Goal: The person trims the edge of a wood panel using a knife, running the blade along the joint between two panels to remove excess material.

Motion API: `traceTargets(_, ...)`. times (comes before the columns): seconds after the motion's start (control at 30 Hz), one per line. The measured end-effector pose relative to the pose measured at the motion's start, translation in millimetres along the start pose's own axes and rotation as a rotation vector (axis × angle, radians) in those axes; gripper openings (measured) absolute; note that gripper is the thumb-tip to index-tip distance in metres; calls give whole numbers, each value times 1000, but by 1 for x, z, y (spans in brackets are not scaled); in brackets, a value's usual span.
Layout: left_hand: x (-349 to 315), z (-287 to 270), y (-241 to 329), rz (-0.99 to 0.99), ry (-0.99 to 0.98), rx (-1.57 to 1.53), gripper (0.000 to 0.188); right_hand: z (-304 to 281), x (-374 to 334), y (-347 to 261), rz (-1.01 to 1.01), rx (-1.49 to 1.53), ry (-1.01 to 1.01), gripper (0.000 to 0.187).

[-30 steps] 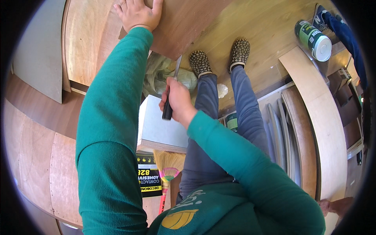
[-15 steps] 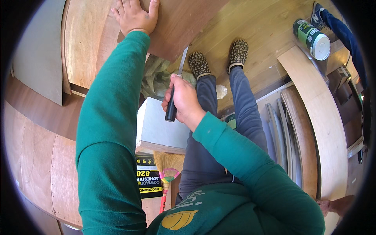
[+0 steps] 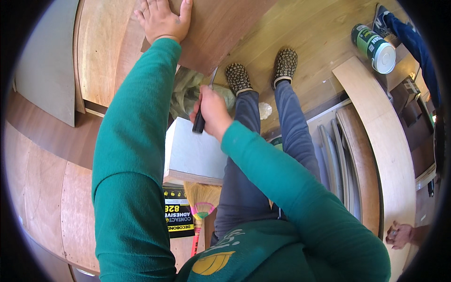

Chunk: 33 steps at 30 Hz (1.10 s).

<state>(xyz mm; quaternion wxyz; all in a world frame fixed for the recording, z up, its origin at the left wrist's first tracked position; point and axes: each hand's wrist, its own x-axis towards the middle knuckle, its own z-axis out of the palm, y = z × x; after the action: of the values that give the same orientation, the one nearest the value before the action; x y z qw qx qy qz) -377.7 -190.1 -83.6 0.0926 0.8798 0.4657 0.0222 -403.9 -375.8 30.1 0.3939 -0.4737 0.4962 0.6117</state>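
My left hand (image 3: 164,22) lies flat on a reddish-brown wooden board (image 3: 218,28), fingers spread, at the top of the view. In the middle, my right hand (image 3: 214,112) is wrapped round the black handle of what looks like a file (image 3: 198,123). Its narrow metal blade points away from me and meets the board's near edge beside the floor; the tip is hidden at that edge. Beneath the board and just beyond my right hand lies a crumpled translucent plastic sheet (image 3: 188,89). A white-topped box (image 3: 195,150) stands nearer to me, below that hand.
A broom (image 3: 203,197) and a black-and-yellow adhesive container (image 3: 179,214) sit by the box. Curved panels (image 3: 380,127) lean at right, where another person's hand (image 3: 399,235) reaches in. Farther off are a green-and-white bucket (image 3: 374,47) and another person's leg (image 3: 413,51).
My right hand has pushed the file forward and slightly left, so less of its blade shows. My left hand stays on the board. The other person's hand at right has come further into view.
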Motion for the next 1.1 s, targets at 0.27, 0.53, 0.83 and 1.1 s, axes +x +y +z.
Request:
traceTargets(0.27,-6,1,-9,-25,-18,23,75,-7,-42,-4,68,-127,-13,24)
traceTargets(0.53,-2,2,-3,-9,-6,-19,76,-5,-4,2,-44,-42,-51,24)
traceTargets(0.83,0,-1,-1,-16,-24,1,76,-10,42,-6,106,-47,-25,25)
traceTargets(1.1,-3,-1,-3,-25,-40,9,76,-55,17,-20,-38,141,-97,54)
